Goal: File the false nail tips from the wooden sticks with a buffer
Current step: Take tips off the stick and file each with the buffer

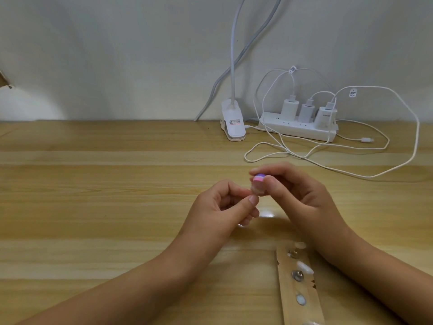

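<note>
Right hand [302, 195] grips pink buffer [258, 178]; left hand [218, 207] pinches false nail tip [255, 189] against it. Advise short, light strokes. Wooden stick [288, 289] at 5 o'clock.

The table [93, 184] holds a wooden stick [290, 289] (nearest), clip lamp [233, 124], power strip [297, 130].

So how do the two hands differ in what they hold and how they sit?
The right hand grips a pink and purple buffer between thumb and fingers; the left hand pinches a small pale nail tip. The right hand sits slightly higher, its buffer resting on the tip that the left hand holds up from below. Both have curled fingers and meet over the table.
</note>
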Demonstrator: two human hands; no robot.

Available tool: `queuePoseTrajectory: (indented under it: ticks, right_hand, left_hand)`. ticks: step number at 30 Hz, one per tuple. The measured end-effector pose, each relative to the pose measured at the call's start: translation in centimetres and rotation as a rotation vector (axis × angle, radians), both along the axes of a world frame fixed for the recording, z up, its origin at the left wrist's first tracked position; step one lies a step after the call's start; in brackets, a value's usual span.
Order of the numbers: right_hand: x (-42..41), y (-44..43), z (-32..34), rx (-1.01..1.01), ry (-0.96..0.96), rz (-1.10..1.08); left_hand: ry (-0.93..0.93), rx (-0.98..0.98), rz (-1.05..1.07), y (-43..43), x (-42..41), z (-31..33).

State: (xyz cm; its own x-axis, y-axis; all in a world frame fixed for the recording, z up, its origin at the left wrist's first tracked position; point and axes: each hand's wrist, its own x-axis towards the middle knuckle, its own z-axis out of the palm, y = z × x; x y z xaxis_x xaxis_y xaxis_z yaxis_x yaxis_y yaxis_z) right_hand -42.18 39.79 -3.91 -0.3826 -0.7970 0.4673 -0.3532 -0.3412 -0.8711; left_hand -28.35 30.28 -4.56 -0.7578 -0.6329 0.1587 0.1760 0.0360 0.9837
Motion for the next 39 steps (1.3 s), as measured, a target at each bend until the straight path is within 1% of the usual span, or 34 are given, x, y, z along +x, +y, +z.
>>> queuePoseTrajectory:
  ticks: [2, 4, 7, 10, 13, 16, 19, 20, 23, 24, 26, 27, 30, 34, 37, 39]
  right_hand:
    - [-0.08, 0.01, -0.06, 0.000, -0.008, -0.015]
    - [-0.18, 0.00, -0.13, -0.015, 0.032, -0.023]
    - [-0.11, -0.08, -0.10, 0.027, 0.007, -0.006]
    - [-0.05, 0.02, -0.01, -0.041, 0.091, -0.031]
    - [-0.06, 0.03, 0.18, -0.036, 0.043, -0.013]
    - [-0.04, 0.04, 0.12, -0.068, 0.092, -0.037]
    - [-0.17, -0.10, 0.04, 0.001, 0.036, -0.013]
    - [-0.17, -0.10, 0.02, -0.005, 0.038, -0.019]
    - [-0.08, 0.06, 0.00, -0.075, 0.146, -0.025]
    - [-0.14, 0.06, -0.02, -0.059, 0.145, -0.017]
    - [-0.25, 0.07, 0.02, -0.014, 0.086, 0.000]
    - [-0.28, 0.09, 0.04, -0.022, 0.078, -0.006]
    - [0.06, 0.10, 0.20, -0.101, 0.175, -0.033]
    - [-0.08, 0.00, 0.10, -0.033, 0.095, -0.025]
    - [-0.05, 0.03, 0.06, -0.053, 0.118, -0.041]
    - [-0.02, -0.05, 0.12, 0.026, 0.050, -0.031]
  left_hand:
    - [0.003, -0.006, 0.000, 0.03, -0.03, -0.02]
    - [0.004, -0.008, 0.002, 0.02, -0.04, -0.02]
    - [0.007, -0.016, -0.002, 0.04, 0.01, -0.02]
    - [-0.002, -0.015, -0.005, 0.06, 0.05, 0.02]
    - [0.008, -0.005, 0.004, 0.06, 0.03, 0.07]
    - [0.017, 0.010, 0.013, 0.02, -0.01, 0.08]
    - [0.014, 0.005, 0.004, 0.02, 0.01, 0.06]
    - [0.016, 0.004, 0.004, 0.02, 0.01, 0.03]
    - [0.017, -0.001, 0.004, -0.02, 0.00, 0.02]
    - [0.016, 0.000, 0.006, -0.02, -0.03, 0.01]
    - [0.016, 0.001, 0.008, -0.04, -0.05, -0.07]
    - [0.014, -0.003, 0.005, -0.04, -0.04, -0.08]
    - [0.016, -0.007, 0.002, -0.01, 0.02, 0.04]
    - [0.019, 0.001, 0.008, 0.00, -0.02, -0.08]
    - [0.028, 0.002, 0.005, 0.00, 0.02, -0.02]
    - [0.025, -0.010, 0.002, -0.01, 0.02, -0.07]
